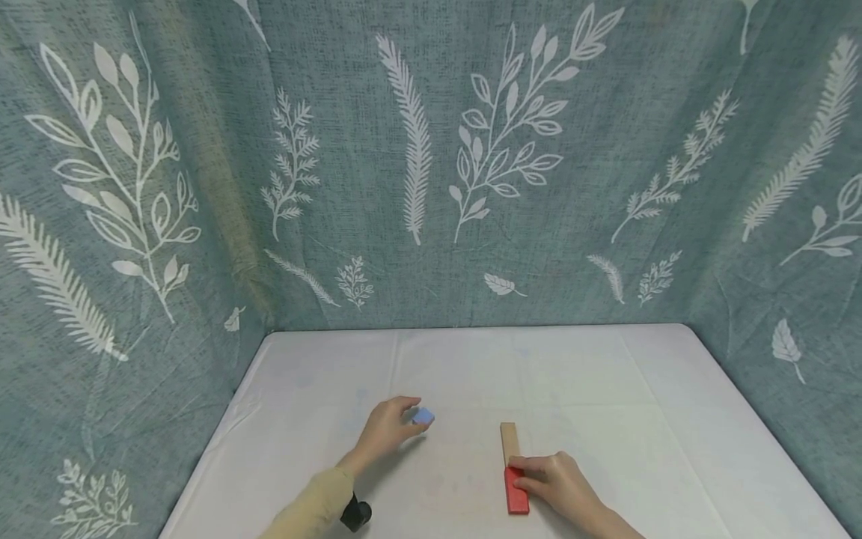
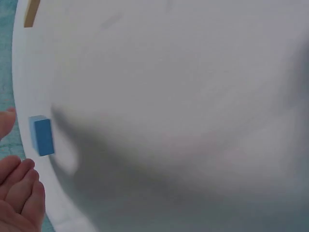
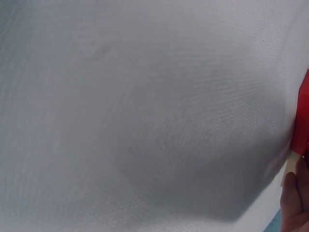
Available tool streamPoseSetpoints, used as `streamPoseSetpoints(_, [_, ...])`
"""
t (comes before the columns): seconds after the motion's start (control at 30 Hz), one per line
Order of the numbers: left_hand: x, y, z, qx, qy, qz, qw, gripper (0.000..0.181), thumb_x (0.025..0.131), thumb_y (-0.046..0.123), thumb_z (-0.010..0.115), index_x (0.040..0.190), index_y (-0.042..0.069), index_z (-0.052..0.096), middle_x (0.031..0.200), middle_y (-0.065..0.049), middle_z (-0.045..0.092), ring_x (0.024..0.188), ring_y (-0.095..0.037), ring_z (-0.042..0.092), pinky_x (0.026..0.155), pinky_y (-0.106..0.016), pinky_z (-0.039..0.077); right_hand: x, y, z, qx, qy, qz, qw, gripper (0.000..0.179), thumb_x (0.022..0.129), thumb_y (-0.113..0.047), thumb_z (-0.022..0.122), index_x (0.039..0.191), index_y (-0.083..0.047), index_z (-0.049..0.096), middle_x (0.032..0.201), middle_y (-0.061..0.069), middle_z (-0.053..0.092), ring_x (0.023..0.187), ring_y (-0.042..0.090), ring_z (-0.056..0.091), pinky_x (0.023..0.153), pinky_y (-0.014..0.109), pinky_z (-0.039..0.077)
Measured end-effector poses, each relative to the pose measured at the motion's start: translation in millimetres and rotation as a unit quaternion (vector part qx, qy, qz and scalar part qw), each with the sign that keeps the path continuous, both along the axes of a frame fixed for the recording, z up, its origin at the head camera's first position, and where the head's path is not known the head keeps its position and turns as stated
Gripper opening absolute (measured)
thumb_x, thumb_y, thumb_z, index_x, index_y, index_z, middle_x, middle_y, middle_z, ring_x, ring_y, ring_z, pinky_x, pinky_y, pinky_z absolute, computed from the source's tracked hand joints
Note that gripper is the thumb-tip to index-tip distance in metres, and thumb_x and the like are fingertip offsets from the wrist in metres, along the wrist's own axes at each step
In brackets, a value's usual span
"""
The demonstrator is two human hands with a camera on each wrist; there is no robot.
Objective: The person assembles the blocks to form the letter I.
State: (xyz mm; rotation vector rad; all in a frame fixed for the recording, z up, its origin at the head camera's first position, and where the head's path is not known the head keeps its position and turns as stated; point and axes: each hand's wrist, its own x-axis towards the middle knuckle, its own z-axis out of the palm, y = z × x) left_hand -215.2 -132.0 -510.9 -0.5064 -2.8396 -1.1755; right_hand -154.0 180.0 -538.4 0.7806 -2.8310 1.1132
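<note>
A small blue block (image 1: 423, 416) lies on the white table in the head view, between the thumb and fingers of my left hand (image 1: 384, 430). In the left wrist view, a gap shows between this blue block (image 2: 42, 136) and the spread fingers (image 2: 21, 188). My right hand (image 1: 562, 486) holds a red block (image 1: 517, 500), its thumb and a finger near the far end. Beyond that end, a light wooden block (image 1: 508, 440) lies in line with the red one. The right wrist view catches just an edge of the red block (image 3: 301, 116) and some fingertips (image 3: 292, 193).
A white cloth covers the table (image 1: 606, 419). Behind it and at both sides hangs a green curtain (image 1: 337, 165) with white leaf prints. A black wrist camera (image 1: 355, 513) sits at the left sleeve.
</note>
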Motion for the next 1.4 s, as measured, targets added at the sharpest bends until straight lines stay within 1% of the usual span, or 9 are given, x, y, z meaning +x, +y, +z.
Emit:
streamPoseSetpoints(0.13, [5.6, 0.2, -10.5, -0.002, 0.019, 0.035, 0.9992, 0.044, 0.078, 0.019, 0.076, 0.112, -0.006, 0.064, 0.113, -0.021, 0.067, 0.108, -0.037, 0.062, 0.093, -0.050, 0.051, 0.4, 0, -0.9, 0.001, 0.012, 0.001, 0.9999, 0.032, 0.080, -0.026, 0.073, 0.106, -0.008, 0.073, 0.103, 0.004, 0.073, 0.098, 0.019, 0.069, 0.077, 0.026, 0.059])
streamPoseSetpoints(0.23, [8.9, 2.3, -15.3, 0.008, 0.020, 0.059, 0.9980, 0.043, 0.076, 0.020, 0.077, 0.110, -0.005, 0.066, 0.111, -0.020, 0.068, 0.105, -0.036, 0.064, 0.091, -0.048, 0.052, 0.8, 0, -1.2, 0.002, 0.022, 0.001, 0.9998, 0.031, 0.079, -0.024, 0.074, 0.106, -0.008, 0.073, 0.102, 0.005, 0.073, 0.097, 0.020, 0.069, 0.076, 0.027, 0.059])
streamPoseSetpoints(0.37, [12.0, 5.8, -19.4, 0.020, 0.018, 0.085, 0.9960, 0.040, 0.075, 0.019, 0.078, 0.106, -0.003, 0.067, 0.108, -0.019, 0.070, 0.102, -0.034, 0.066, 0.089, -0.047, 0.054, 1.0, 0, -2.2, 0.001, 0.018, 0.000, 0.9998, 0.031, 0.079, -0.023, 0.074, 0.106, -0.008, 0.073, 0.102, 0.004, 0.073, 0.098, 0.018, 0.069, 0.076, 0.025, 0.059])
streamPoseSetpoints(0.63, [13.8, 11.4, -25.6, 0.016, 0.047, 0.126, 0.9908, 0.034, 0.072, 0.017, 0.080, 0.100, 0.000, 0.071, 0.102, -0.015, 0.072, 0.097, -0.031, 0.068, 0.086, -0.044, 0.055, 1.4, 0, -2.2, 0.007, 0.005, -0.005, 1.0000, 0.032, 0.078, -0.021, 0.075, 0.107, -0.009, 0.073, 0.104, 0.003, 0.073, 0.100, 0.016, 0.068, 0.077, 0.022, 0.058])
streamPoseSetpoints(0.77, [14.3, 13.2, -27.2, 0.016, 0.059, 0.137, 0.9887, 0.031, 0.071, 0.015, 0.080, 0.097, 0.001, 0.072, 0.099, -0.013, 0.073, 0.096, -0.031, 0.069, 0.085, -0.044, 0.055, 1.5, 0, -2.9, 0.004, 0.007, -0.003, 1.0000, 0.032, 0.078, -0.020, 0.075, 0.107, -0.008, 0.073, 0.104, 0.003, 0.073, 0.100, 0.015, 0.068, 0.077, 0.023, 0.059])
streamPoseSetpoints(0.93, [15.0, 14.7, -27.7, 0.019, 0.062, 0.148, 0.9868, 0.029, 0.071, 0.013, 0.080, 0.096, 0.001, 0.072, 0.100, -0.014, 0.073, 0.097, -0.032, 0.068, 0.086, -0.045, 0.055, 1.5, 1, -3.1, 0.004, 0.003, -0.002, 1.0000, 0.032, 0.078, -0.019, 0.075, 0.107, -0.008, 0.073, 0.104, 0.003, 0.073, 0.100, 0.014, 0.068, 0.078, 0.022, 0.058])
streamPoseSetpoints(1.1, [15.0, 15.5, -28.5, 0.025, 0.054, 0.156, 0.9859, 0.029, 0.072, 0.011, 0.079, 0.098, 0.002, 0.072, 0.102, -0.016, 0.072, 0.099, -0.033, 0.067, 0.088, -0.046, 0.054, 1.4, 1, -2.5, 0.004, 0.000, -0.001, 1.0000, 0.032, 0.078, -0.018, 0.075, 0.108, -0.008, 0.073, 0.105, 0.004, 0.073, 0.100, 0.014, 0.068, 0.078, 0.021, 0.058])
streamPoseSetpoints(1.23, [14.9, 15.2, -28.9, 0.045, 0.040, 0.160, 0.9853, 0.028, 0.073, 0.009, 0.077, 0.100, 0.001, 0.071, 0.104, -0.017, 0.071, 0.102, -0.034, 0.067, 0.090, -0.047, 0.053, 1.1, 1, -2.5, 0.003, 0.001, 0.002, 1.0000, 0.031, 0.078, -0.018, 0.075, 0.108, -0.008, 0.073, 0.105, 0.004, 0.073, 0.101, 0.014, 0.068, 0.078, 0.022, 0.058])
streamPoseSetpoints(1.4, [14.4, 14.4, -28.9, 0.064, 0.035, 0.158, 0.9848, 0.029, 0.074, 0.005, 0.076, 0.101, -0.002, 0.070, 0.105, -0.019, 0.071, 0.100, -0.034, 0.067, 0.088, -0.045, 0.054, 1.5, 1, -3.0, 0.000, 0.002, 0.003, 1.0000, 0.032, 0.078, -0.017, 0.075, 0.108, -0.007, 0.073, 0.105, 0.004, 0.073, 0.100, 0.014, 0.068, 0.078, 0.022, 0.058])
